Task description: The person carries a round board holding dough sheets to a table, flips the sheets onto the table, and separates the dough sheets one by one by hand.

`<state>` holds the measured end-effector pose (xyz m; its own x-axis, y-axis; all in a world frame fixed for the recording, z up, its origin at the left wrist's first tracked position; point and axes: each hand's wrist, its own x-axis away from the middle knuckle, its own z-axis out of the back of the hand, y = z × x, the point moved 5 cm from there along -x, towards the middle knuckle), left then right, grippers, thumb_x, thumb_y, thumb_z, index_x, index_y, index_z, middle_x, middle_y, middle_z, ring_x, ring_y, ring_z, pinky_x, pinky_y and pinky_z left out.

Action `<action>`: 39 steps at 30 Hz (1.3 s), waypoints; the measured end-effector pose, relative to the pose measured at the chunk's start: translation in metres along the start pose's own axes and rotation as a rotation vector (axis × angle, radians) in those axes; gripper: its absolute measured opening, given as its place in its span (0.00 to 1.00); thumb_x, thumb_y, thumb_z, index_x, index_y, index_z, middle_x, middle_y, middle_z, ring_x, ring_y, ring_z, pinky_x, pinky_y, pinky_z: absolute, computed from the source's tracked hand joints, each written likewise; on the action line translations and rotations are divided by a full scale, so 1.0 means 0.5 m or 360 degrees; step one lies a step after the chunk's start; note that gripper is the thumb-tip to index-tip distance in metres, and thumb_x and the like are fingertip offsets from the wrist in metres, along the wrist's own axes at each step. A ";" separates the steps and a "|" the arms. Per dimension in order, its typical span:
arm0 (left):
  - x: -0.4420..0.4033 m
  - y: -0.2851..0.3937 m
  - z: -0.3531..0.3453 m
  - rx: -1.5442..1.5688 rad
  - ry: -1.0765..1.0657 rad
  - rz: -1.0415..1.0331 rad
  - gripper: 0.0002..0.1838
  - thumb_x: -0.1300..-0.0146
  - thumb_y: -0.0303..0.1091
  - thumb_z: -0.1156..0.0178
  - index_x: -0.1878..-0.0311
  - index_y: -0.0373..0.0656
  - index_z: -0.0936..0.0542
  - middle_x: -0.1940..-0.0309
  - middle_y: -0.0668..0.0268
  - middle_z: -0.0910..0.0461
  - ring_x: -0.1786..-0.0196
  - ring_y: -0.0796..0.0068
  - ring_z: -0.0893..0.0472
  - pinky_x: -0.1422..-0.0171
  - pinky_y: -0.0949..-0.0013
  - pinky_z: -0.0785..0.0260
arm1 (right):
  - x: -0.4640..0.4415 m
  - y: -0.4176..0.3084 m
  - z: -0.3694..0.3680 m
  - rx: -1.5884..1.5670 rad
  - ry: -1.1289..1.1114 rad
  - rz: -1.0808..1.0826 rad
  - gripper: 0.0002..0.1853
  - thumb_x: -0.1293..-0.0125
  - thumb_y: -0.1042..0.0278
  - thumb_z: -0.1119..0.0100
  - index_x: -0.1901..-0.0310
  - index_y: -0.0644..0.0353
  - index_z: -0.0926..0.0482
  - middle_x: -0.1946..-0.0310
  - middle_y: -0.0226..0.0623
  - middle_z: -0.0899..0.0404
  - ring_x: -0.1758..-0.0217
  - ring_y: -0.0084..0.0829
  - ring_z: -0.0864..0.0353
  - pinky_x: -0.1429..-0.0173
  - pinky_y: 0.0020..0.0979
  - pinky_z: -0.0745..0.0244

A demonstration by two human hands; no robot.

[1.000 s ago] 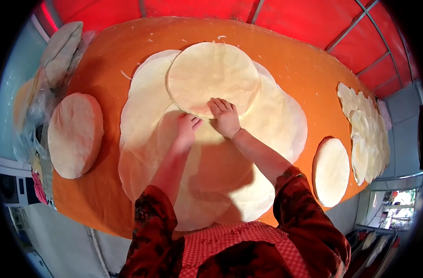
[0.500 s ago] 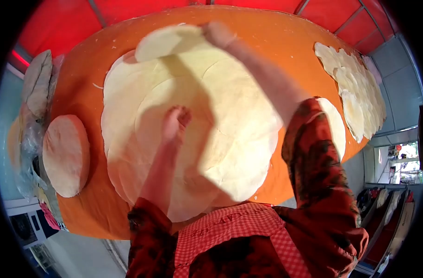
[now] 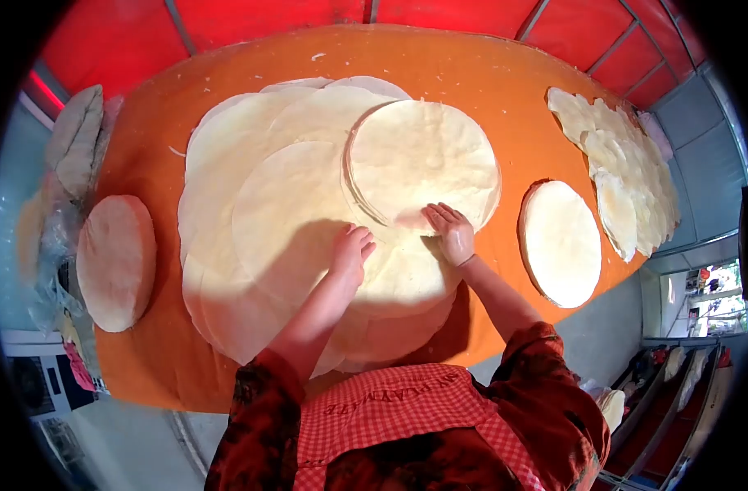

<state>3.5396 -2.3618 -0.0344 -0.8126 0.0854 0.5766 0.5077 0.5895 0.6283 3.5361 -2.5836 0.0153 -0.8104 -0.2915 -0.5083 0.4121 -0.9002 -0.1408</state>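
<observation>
Broad, thin round dough sheets [image 3: 268,217] lie overlapping across the middle of the table. On their right side rests a smaller stack of round dough sheets [image 3: 423,159], with several layered edges showing on its left. My right hand [image 3: 450,235] touches the near edge of that stack, its fingers extended and together. Just left of it, my left hand [image 3: 351,256] is over the spread sheets near the stack's lower left edge. Its fingers are loosely bent and slightly apart, with nothing visible in them.
An orange cloth [image 3: 505,98] covers the table. A thick round dough stack [image 3: 116,262] stands at the left, another round stack [image 3: 561,244] at the right. Overlapping thin pieces [image 3: 615,155] are piled at the far right edge. Clear plastic [image 3: 53,245] hangs at the left edge.
My right hand has come back from the far edge toward me, onto the near edge of the smaller stack, which now lies on the right. My left hand has shifted right and its fingers have loosened.
</observation>
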 end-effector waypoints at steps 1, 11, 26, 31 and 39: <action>-0.010 -0.009 0.006 -0.0007 0.0001 0.0009 0.04 0.39 0.26 0.46 0.62 0.44 0.30 0.61 0.62 0.24 0.54 0.65 0.23 0.49 0.61 0.26 | -0.005 -0.004 0.007 -0.0051 -0.0019 -0.0016 0.12 0.42 0.69 0.44 0.56 0.55 0.19 0.54 0.35 0.19 0.48 0.37 0.21 0.48 0.35 0.26; -0.043 -0.017 0.002 -0.0218 0.0108 0.0067 0.08 0.40 0.34 0.44 0.61 0.42 0.26 0.63 0.65 0.25 0.59 0.69 0.26 0.52 0.64 0.27 | -0.017 -0.077 0.002 -0.0023 -0.0053 -0.0115 0.13 0.49 0.68 0.44 0.60 0.58 0.22 0.54 0.34 0.22 0.49 0.36 0.23 0.50 0.37 0.28; -0.027 0.009 -0.047 0.0013 -0.0235 0.0264 0.15 0.38 0.36 0.47 0.52 0.37 0.32 0.50 0.52 0.29 0.45 0.55 0.28 0.37 0.51 0.33 | 0.007 -0.088 0.031 -0.0140 -0.0045 0.0026 0.31 0.49 0.62 0.37 0.42 0.66 0.31 0.47 0.47 0.27 0.42 0.45 0.29 0.41 0.42 0.34; -0.007 0.006 -0.080 0.0263 -0.0282 0.0281 0.17 0.35 0.36 0.50 0.49 0.34 0.34 0.45 0.45 0.34 0.40 0.50 0.33 0.33 0.47 0.37 | 0.014 -0.068 0.000 -0.0071 0.0005 -0.0029 0.25 0.45 0.68 0.45 0.44 0.64 0.30 0.48 0.46 0.25 0.43 0.42 0.26 0.43 0.40 0.32; 0.097 0.000 0.048 -0.0036 -0.0124 -0.0191 0.13 0.40 0.32 0.44 0.52 0.47 0.31 0.55 0.65 0.27 0.46 0.64 0.28 0.45 0.58 0.28 | -0.187 0.042 0.013 0.0095 -0.0320 -0.0192 0.15 0.40 0.69 0.52 0.54 0.49 0.18 0.69 0.43 0.18 0.67 0.45 0.19 0.62 0.45 0.25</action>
<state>3.4934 -2.3387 -0.0191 -0.8873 0.0778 0.4546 0.4110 0.5808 0.7027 3.6179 -2.5776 0.0656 -0.9213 -0.2340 -0.3105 0.2868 -0.9482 -0.1364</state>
